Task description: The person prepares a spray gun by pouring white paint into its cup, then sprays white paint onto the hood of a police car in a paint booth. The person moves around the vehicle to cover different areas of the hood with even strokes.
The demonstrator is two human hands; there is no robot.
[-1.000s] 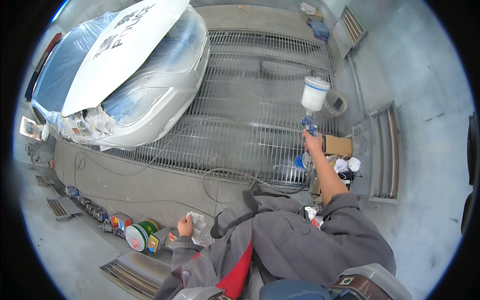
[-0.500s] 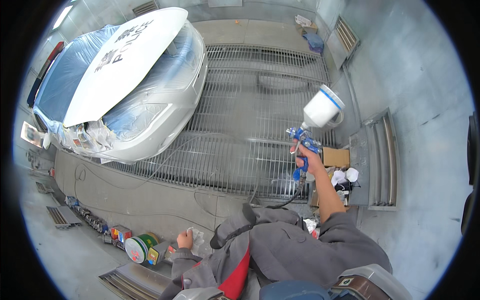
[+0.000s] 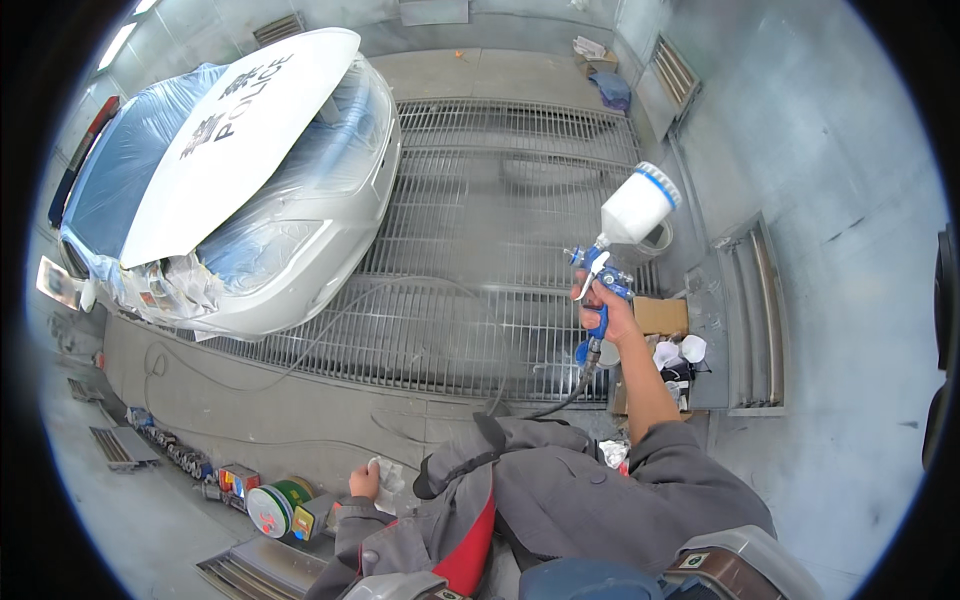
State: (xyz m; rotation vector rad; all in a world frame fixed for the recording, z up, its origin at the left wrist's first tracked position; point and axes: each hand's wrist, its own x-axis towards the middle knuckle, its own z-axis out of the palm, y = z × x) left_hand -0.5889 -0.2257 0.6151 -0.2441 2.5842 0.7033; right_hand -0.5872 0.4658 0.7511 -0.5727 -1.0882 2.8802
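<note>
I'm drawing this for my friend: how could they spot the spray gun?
Right of the white car is a metal floor grate. Over its right side, the right hand holds the spray gun. Unlike the bucket behind it, it's blue, topped by a white cup.

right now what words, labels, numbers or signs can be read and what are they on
White hood: large dark lettering, legible, but I won't copy it.
Green tin: red lid markings, too blurred to read.
Square can: label too small.
Paper sheets: print too small.
Spray gun: nothing readable.
</note>
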